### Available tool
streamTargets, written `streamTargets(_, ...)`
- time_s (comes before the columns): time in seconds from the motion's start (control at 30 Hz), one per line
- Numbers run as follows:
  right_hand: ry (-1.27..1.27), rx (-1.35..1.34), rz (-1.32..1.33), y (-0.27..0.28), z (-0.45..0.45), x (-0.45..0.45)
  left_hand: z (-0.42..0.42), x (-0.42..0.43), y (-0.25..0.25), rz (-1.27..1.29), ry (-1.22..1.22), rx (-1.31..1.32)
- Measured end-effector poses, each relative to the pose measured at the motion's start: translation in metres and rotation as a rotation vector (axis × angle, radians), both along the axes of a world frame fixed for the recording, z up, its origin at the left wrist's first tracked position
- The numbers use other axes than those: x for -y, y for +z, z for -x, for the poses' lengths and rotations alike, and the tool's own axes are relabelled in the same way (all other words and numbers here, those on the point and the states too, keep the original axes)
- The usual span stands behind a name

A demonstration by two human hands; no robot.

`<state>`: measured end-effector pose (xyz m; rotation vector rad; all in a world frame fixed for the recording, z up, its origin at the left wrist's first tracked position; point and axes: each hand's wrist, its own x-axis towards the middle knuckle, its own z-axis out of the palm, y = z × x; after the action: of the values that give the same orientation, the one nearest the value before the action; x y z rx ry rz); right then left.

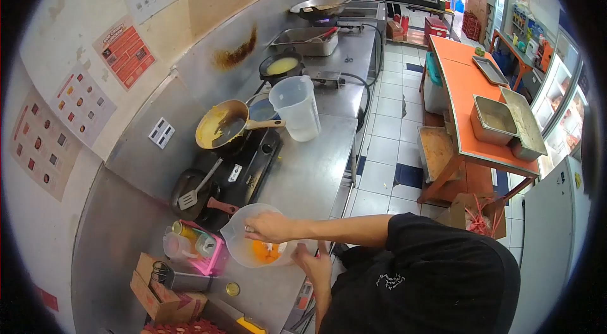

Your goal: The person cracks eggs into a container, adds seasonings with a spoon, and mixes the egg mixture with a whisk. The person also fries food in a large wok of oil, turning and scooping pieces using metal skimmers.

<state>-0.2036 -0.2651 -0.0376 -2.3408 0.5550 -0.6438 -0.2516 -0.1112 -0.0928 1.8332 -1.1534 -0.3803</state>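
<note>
A translucent plastic jug (235, 247) stands on the steel counter, with orange egg yolk (268, 252) and a patch of white in it. My right hand (269, 228) is closed over its mouth; a small shiny bit shows at the fingers, but what they hold is hidden. At the jug's near side my left hand (310, 263) grips it, with part of the fingers out of sight. Just beyond the jug, a dark frying pan (183, 192) with a pinkish handle has a slotted spatula (188, 200) lying across it.
On the gas stove (256, 166) sits a pan with yellow residue (221, 125), beside a tall plastic jug (296, 109). A pink basket (212, 255), cardboard box (165, 296) and yellow-handled knife (251, 324) lie left of me. An orange table (452, 87) with trays stands behind.
</note>
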Motion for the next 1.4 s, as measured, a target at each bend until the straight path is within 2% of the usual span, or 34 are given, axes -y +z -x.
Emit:
streamTargets(0.1, 0.012, -0.029, 0.081, -0.002, 0.002, -0.004, -0.018, -0.004, -0.024, -0.019, 0.123, -0.101)
streamTargets(0.13, 0.004, -0.010, 0.109, 0.002, 0.006, -0.009, -0.015, -0.011, -0.008, -0.020, 0.124, -0.111)
streamTargets(0.2, -0.001, -0.005, 0.145, 0.009, 0.012, -0.013, -0.008, -0.029, 0.020, 0.209, 0.164, -0.524)
streamTargets(0.23, -0.020, 0.072, 0.155, 0.011, 0.016, -0.020, -0.010, -0.031, -0.002, 0.312, 0.276, -0.431)
streamTargets(0.27, -0.037, 0.153, 0.168, 0.012, 0.019, -0.025, -0.013, -0.041, -0.021, 0.312, 0.282, -0.442)
streamTargets(0.3, -0.033, 0.146, 0.170, 0.011, 0.022, -0.027, -0.018, -0.045, -0.026, 0.338, 0.409, -0.479)
streamTargets(0.33, -0.008, 0.182, 0.055, 0.010, 0.026, -0.029, -0.024, -0.050, -0.031, 0.362, 0.533, -0.511)
streamTargets(0.37, 0.017, 0.219, -0.060, 0.008, 0.030, -0.031, -0.031, -0.055, -0.035, 0.361, 0.532, -0.515)
streamTargets(0.4, 0.016, 0.214, -0.055, 0.009, 0.033, -0.034, -0.039, -0.058, -0.037, 0.394, 0.573, -0.474)
streamTargets(0.47, 0.108, 0.274, -0.149, 0.014, 0.040, -0.041, -0.057, -0.057, -0.034, 0.434, 0.609, -0.438)
streamTargets(0.6, 0.111, 0.250, -0.290, 0.037, 0.058, -0.049, -0.084, -0.061, -0.007, 0.453, 0.630, -0.451)
streamTargets(0.67, 0.059, 0.269, -0.464, 0.041, 0.067, -0.045, -0.089, -0.061, 0.004, 0.445, 0.632, -0.491)
streamTargets(0.7, 0.055, 0.269, -0.463, 0.041, 0.073, -0.042, -0.090, -0.062, 0.008, 0.429, 0.589, -0.482)
streamTargets(0.77, 0.010, 0.422, -0.660, 0.039, 0.085, -0.033, -0.096, -0.054, 0.001, 0.410, 0.540, -0.478)
streamTargets(0.8, 0.004, 0.418, -0.670, 0.036, 0.091, -0.027, -0.103, -0.050, -0.016, 0.442, 0.510, -0.371)
streamTargets(0.87, -0.083, 0.626, -0.846, 0.025, 0.102, -0.018, -0.104, -0.059, -0.018, 0.426, 0.501, -0.254)
streamTargets(0.93, -0.136, 0.617, -0.925, 0.030, 0.127, -0.007, -0.092, -0.040, 0.006, 0.411, 0.272, -0.341)
streamTargets(1.07, -0.283, 0.534, -1.060, 0.061, 0.190, 0.025, -0.056, -0.006, 0.035, 0.315, 0.234, -0.478)
streamTargets(1.13, -0.331, 0.560, -1.016, 0.075, 0.221, 0.043, -0.026, 0.026, 0.062, 0.248, 0.028, -0.647)
streamTargets(1.27, -0.341, 0.611, -0.957, 0.090, 0.299, 0.087, 0.026, 0.101, 0.057, 0.262, -0.150, -0.549)
streamTargets(1.33, -0.341, 0.619, -0.867, 0.091, 0.342, 0.113, 0.058, 0.140, 0.054, 0.194, -0.195, -0.649)
streamTargets(1.4, -0.368, 0.649, -0.845, 0.093, 0.381, 0.137, 0.093, 0.181, 0.054, 0.190, -0.268, -0.644)
